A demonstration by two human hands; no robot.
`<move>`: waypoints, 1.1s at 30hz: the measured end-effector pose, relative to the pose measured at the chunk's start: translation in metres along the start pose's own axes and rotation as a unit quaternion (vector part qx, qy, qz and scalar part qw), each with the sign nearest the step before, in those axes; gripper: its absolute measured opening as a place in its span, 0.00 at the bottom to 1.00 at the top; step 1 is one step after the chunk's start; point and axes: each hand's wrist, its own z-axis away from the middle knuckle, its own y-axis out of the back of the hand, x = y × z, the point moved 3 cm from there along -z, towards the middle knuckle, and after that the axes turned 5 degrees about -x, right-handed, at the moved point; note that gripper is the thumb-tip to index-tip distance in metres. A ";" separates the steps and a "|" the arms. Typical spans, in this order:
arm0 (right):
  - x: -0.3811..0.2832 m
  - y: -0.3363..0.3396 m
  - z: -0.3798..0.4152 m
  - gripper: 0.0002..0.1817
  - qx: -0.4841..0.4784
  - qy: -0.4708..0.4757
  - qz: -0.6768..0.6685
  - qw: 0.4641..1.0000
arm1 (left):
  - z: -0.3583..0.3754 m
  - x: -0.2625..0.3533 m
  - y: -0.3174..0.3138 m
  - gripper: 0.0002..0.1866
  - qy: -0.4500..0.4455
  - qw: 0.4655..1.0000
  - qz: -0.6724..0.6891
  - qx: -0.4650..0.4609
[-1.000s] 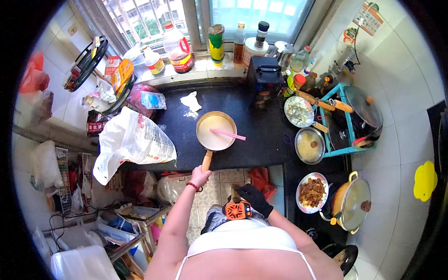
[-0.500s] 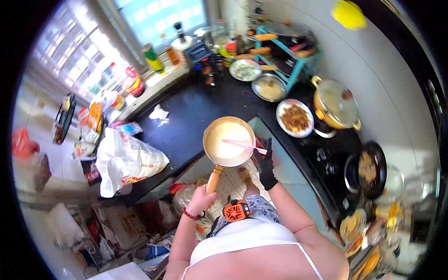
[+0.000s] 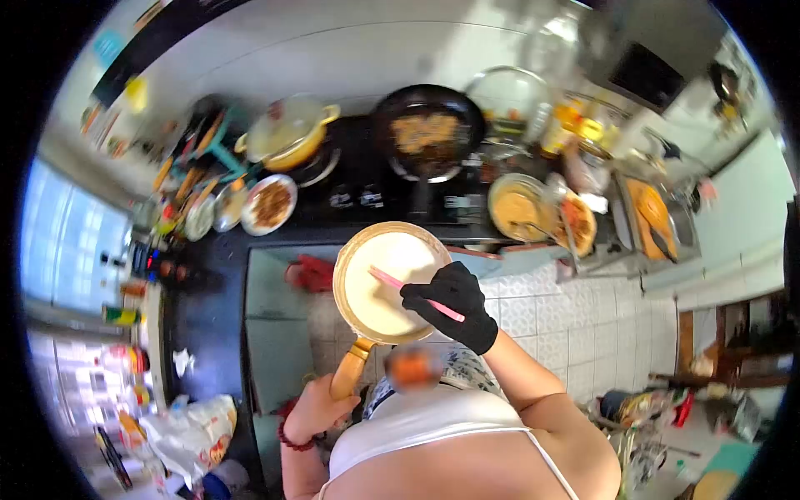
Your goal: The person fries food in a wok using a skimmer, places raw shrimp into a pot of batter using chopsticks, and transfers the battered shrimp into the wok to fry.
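My left hand, with a dark red bead bracelet at its wrist, is closed round the wooden handle of a saucepan. The pan is held in the air in front of my body, and a creamy white liquid fills much of it. In a black glove, my right hand grips pink chopsticks over the pan's right side. Their far ends reach into the liquid; whether they touch the bottom is hidden.
Ahead, a black wok with browned food sits on the stove, beside a yellow lidded pot. A plate of brown food stands left, a bowl of yellowish mixture with a spoon right. A white bag lies on the left counter.
My view has turned right, from the window corner to the stove. The pan has come along with me, still in my left hand. My gloved hand now reaches farther over the pan with the chopsticks.
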 end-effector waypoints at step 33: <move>0.382 0.617 0.465 0.10 0.294 -0.476 0.040 0.828 | -0.487 0.380 -0.678 0.08 -0.147 0.898 -0.239 -0.339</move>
